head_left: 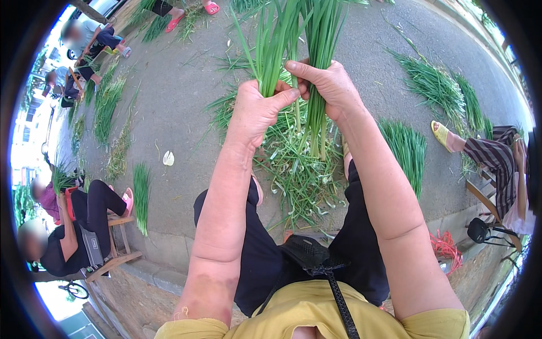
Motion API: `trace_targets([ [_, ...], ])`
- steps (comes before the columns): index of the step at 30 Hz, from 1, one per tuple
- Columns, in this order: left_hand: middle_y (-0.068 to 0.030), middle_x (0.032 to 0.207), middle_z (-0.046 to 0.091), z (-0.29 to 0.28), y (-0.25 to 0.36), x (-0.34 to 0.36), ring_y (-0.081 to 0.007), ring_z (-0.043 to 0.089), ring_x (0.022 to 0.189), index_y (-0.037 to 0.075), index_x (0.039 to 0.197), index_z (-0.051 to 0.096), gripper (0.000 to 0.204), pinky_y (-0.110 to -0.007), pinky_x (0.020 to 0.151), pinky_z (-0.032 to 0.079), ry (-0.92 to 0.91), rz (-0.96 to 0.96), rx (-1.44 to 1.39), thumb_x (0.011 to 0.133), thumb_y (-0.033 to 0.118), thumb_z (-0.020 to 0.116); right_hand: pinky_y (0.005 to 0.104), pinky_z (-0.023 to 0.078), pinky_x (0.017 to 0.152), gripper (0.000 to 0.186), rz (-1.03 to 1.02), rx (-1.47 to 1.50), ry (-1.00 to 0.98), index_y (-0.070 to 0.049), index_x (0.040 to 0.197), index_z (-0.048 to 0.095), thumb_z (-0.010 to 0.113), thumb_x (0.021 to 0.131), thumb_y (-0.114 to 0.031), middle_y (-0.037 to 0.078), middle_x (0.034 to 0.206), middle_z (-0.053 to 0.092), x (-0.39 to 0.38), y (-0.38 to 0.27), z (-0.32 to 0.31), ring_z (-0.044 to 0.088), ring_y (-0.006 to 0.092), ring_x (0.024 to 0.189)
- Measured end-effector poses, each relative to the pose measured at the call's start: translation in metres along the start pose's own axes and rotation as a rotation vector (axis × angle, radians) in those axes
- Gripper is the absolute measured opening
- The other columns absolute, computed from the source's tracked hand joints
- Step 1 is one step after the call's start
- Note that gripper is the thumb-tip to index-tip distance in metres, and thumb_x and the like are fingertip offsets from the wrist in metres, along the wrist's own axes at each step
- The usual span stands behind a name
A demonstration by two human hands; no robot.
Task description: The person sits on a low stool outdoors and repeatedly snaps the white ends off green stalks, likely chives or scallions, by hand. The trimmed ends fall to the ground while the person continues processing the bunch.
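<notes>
Both arms reach forward over my lap. My left hand (255,108) is closed around a bunch of long, flat green garlic chives (271,53), leaves pointing away from me. Close beside it, my right hand (334,89) grips a darker, thicker bunch of garlic chives (323,42), whose pale stem ends hang below the palm. Between the hands, a thin stalk (297,104) runs downward, and the fingertips nearly meet there. Under them, on the ground between my feet, lies a loose heap of green and whitish trimmings (299,183).
Laid chives (407,155) rest on the pavement right of my legs, with another bundle (141,198) at left. More piles (432,85) lie farther off. Seated people work at both sides, one on a wooden stool (116,254). Red plastic string (446,251) lies at right.
</notes>
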State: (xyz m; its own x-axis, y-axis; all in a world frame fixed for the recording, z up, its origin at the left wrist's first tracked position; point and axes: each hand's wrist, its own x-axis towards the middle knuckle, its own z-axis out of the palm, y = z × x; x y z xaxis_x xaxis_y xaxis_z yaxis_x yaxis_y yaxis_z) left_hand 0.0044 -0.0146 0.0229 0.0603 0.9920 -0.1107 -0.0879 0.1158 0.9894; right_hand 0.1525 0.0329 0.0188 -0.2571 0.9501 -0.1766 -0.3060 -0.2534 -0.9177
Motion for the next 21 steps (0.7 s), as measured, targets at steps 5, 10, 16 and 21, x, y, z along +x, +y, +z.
trace_targets([
  [5, 0.0012, 0.072, 0.06, -0.007, -0.005, 0.002, 0.0005, 0.038, 0.047, 0.006, 0.081, 0.06, 0.012, -0.016, 0.038, 0.023, -0.026, -0.012, -0.017, 0.077, 0.01, 0.071, 0.0218, 0.041, 0.045, 0.022, -0.003, -0.027, -0.038, 0.001, 0.081, 0.063, 0.077, 0.071, -0.013, 0.002, 0.061, 0.057, 0.002, 0.002, 0.0, 0.052, 0.009, 0.05],
  [10, 0.0017, 0.07, 0.057, -0.006, -0.004, 0.001, 0.0005, 0.036, 0.045, 0.006, 0.083, 0.058, 0.007, -0.017, 0.038, 0.023, -0.054, 0.003, -0.023, 0.08, 0.009, 0.064, 0.0223, 0.043, 0.047, 0.018, 0.005, -0.016, -0.068, 0.001, 0.081, 0.063, 0.073, 0.074, -0.012, 0.003, 0.063, 0.058, -0.001, -0.002, 0.001, 0.053, 0.0092, 0.052],
  [16, 0.0024, 0.068, 0.052, -0.005, 0.002, -0.001, 0.0002, 0.033, 0.042, 0.004, 0.087, 0.055, 0.007, -0.018, 0.038, 0.023, -0.039, -0.077, -0.154, 0.083, 0.009, 0.058, 0.0227, 0.045, 0.048, 0.015, 0.064, 0.117, -0.069, 0.0, 0.08, 0.064, 0.07, 0.076, -0.013, 0.004, 0.065, 0.059, 0.001, -0.002, -0.003, 0.055, 0.0103, 0.053],
  [21, 0.0002, 0.071, 0.053, -0.011, 0.002, -0.001, 0.0001, 0.032, 0.042, 0.004, 0.087, 0.055, 0.006, -0.018, 0.038, 0.023, -0.039, -0.078, -0.239, 0.083, 0.008, 0.058, 0.02, 0.043, 0.047, 0.016, 0.042, 0.11, -0.072, -0.003, 0.081, 0.062, 0.067, 0.08, -0.019, 0.003, 0.066, 0.06, 0.005, -0.001, -0.008, 0.053, 0.0081, 0.052],
])
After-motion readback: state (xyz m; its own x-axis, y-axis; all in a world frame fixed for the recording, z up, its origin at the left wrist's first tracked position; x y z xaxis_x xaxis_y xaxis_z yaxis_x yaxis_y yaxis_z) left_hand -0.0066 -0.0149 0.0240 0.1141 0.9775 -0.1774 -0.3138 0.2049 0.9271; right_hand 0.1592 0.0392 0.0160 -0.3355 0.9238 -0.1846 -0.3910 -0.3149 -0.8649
